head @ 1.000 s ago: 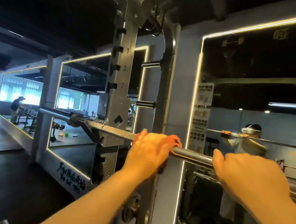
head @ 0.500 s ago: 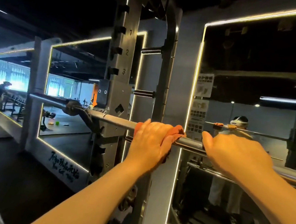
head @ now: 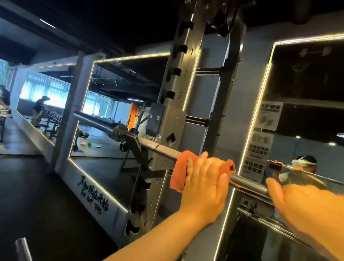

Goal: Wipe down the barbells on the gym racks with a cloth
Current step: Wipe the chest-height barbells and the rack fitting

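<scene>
The dark floor [head: 14, 188] runs far back into the gym. Big mirrors [head: 117, 104] with thin bright lights around their edges line the wall.

A tall grey rack [head: 172, 120] stands in front of the mirrors. It has the numbers 1, 2 and 3 going down its post, with a black hole beside each one. Short black pegs [head: 208, 71] stick out between the posts behind it.

The long metal barbell [head: 161, 148] lies across the rack on a hook. Its thick end pokes out to the left, and the thin part runs to the right, past both hands.

The left hand [head: 204, 181] is just right of the rack post. Its fingers are bent over the top of the bar and squeeze the orange cloth [head: 181, 169] onto it. The cloth is wrapped around the bar, and one flap hangs down on the left of the hand.

The right hand [head: 298, 203] is on the bare bar, a bit apart from the left one. It looks blurry. Its fingers bend over the bar, and the tips are hidden behind it.

Far off on the left, a small person [head: 4, 95] stands by some gym gear.
</scene>
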`<act>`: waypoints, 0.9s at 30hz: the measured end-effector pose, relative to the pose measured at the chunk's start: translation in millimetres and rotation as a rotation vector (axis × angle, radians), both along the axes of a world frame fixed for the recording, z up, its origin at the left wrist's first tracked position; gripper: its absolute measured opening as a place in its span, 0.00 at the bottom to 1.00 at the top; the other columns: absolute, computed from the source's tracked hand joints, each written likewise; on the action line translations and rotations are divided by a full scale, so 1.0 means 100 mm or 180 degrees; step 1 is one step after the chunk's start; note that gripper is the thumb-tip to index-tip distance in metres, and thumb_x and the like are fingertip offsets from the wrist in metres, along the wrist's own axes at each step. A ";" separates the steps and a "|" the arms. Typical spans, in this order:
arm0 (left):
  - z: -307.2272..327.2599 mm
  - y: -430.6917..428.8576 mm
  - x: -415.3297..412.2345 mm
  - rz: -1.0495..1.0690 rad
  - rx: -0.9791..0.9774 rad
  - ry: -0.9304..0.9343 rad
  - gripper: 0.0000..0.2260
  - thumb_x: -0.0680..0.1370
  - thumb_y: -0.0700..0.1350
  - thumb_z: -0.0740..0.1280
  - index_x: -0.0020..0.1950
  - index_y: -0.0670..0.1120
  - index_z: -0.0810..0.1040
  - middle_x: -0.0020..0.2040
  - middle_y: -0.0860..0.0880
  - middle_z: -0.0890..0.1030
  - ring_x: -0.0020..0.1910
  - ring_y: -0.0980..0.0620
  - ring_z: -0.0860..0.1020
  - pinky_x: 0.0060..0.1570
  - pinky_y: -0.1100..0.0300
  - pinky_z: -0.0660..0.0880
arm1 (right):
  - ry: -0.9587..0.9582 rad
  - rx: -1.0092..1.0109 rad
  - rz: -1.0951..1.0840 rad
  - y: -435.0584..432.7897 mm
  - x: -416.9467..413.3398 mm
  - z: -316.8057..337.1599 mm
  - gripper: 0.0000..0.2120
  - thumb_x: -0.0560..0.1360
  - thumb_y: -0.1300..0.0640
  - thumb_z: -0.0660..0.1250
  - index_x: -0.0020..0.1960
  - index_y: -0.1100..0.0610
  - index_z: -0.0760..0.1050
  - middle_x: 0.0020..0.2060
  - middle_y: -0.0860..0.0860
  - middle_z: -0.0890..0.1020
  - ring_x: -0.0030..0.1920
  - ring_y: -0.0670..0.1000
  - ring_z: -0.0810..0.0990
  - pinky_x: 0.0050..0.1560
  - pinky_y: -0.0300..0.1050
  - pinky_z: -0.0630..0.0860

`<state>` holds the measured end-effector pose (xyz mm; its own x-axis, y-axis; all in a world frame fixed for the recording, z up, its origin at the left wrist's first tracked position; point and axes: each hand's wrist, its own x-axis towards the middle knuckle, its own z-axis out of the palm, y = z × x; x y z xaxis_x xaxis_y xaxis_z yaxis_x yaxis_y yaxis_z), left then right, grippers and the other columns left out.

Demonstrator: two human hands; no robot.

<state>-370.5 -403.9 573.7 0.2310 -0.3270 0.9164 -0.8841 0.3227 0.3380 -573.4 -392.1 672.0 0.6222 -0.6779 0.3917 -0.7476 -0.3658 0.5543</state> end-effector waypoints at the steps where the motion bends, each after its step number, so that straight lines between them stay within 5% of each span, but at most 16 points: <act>1: 0.07 0.01 0.14 -0.0082 0.0148 -0.0110 0.18 0.85 0.56 0.48 0.71 0.54 0.69 0.71 0.57 0.70 0.80 0.55 0.55 0.80 0.49 0.48 | -0.0094 0.0032 0.0066 -0.02 0.09 -0.01 0.15 0.85 0.45 0.52 0.70 0.45 0.61 0.43 0.45 0.77 0.44 0.47 0.81 0.53 0.46 0.81; 6: 0.17 0.03 0.80 0.0551 0.0043 -0.0655 0.14 0.84 0.50 0.51 0.63 0.55 0.74 0.55 0.54 0.76 0.58 0.52 0.71 0.66 0.51 0.65 | 0.0126 -0.0018 0.0241 -0.14 0.76 0.06 0.21 0.85 0.46 0.54 0.75 0.49 0.54 0.40 0.49 0.71 0.48 0.53 0.81 0.51 0.53 0.81; 9: 0.23 -0.08 1.20 0.0875 0.0250 -0.0069 0.09 0.84 0.51 0.55 0.54 0.57 0.74 0.49 0.59 0.73 0.53 0.60 0.69 0.68 0.47 0.67 | 0.0173 -0.0003 0.0430 -0.21 1.06 0.06 0.22 0.84 0.47 0.55 0.75 0.49 0.53 0.40 0.51 0.70 0.46 0.55 0.81 0.48 0.53 0.81; 11: 0.25 -0.13 1.23 0.0540 -0.0075 0.0625 0.12 0.85 0.52 0.51 0.51 0.57 0.73 0.49 0.61 0.72 0.60 0.66 0.68 0.72 0.41 0.63 | 0.0133 0.0019 0.0420 -0.22 1.14 0.04 0.21 0.84 0.47 0.52 0.75 0.49 0.53 0.40 0.52 0.69 0.45 0.55 0.79 0.47 0.54 0.81; 13: 0.19 -0.18 1.03 0.0294 -0.0122 0.0888 0.10 0.87 0.51 0.51 0.60 0.57 0.71 0.63 0.61 0.70 0.75 0.61 0.57 0.78 0.42 0.56 | -0.0132 0.0039 0.0343 -0.20 1.15 0.03 0.19 0.85 0.45 0.48 0.73 0.50 0.60 0.39 0.52 0.72 0.42 0.54 0.80 0.46 0.53 0.81; 16: -0.06 -0.18 0.82 0.0513 -0.0062 0.0253 0.16 0.85 0.46 0.52 0.71 0.47 0.69 0.76 0.48 0.64 0.81 0.45 0.51 0.80 0.47 0.49 | -0.0058 -0.0088 0.0332 -0.14 1.16 0.03 0.17 0.86 0.47 0.49 0.72 0.49 0.60 0.39 0.53 0.73 0.42 0.55 0.80 0.45 0.52 0.81; 18: -0.11 -0.18 0.97 0.0761 -0.0144 -0.0386 0.15 0.81 0.42 0.58 0.67 0.43 0.71 0.70 0.42 0.70 0.75 0.36 0.63 0.76 0.36 0.59 | 0.0167 -0.0057 0.0382 -0.17 1.15 0.01 0.22 0.85 0.50 0.54 0.76 0.50 0.53 0.40 0.55 0.72 0.41 0.57 0.79 0.41 0.53 0.79; 23: 0.26 -0.24 1.46 0.0610 0.0249 0.0403 0.06 0.78 0.45 0.68 0.51 0.54 0.74 0.46 0.56 0.74 0.50 0.47 0.76 0.59 0.38 0.72 | 0.0190 -0.0110 0.0569 -0.25 1.11 0.01 0.28 0.85 0.52 0.56 0.80 0.51 0.47 0.43 0.56 0.74 0.39 0.59 0.77 0.32 0.52 0.72; 25: 0.39 -0.27 1.34 0.0495 0.0094 0.0798 0.07 0.80 0.47 0.61 0.43 0.53 0.76 0.38 0.54 0.77 0.41 0.46 0.77 0.48 0.46 0.74 | 0.0244 -0.0166 0.0575 -0.25 1.12 0.00 0.28 0.85 0.52 0.55 0.81 0.51 0.47 0.45 0.56 0.75 0.38 0.59 0.76 0.29 0.50 0.68; 27: 0.41 -0.25 1.05 0.0486 -0.0105 0.0722 0.14 0.80 0.49 0.54 0.42 0.52 0.77 0.40 0.55 0.77 0.44 0.49 0.75 0.50 0.57 0.65 | 0.0155 -0.0095 0.0509 -0.24 1.12 0.01 0.23 0.85 0.51 0.51 0.79 0.51 0.55 0.45 0.56 0.76 0.36 0.58 0.75 0.29 0.48 0.64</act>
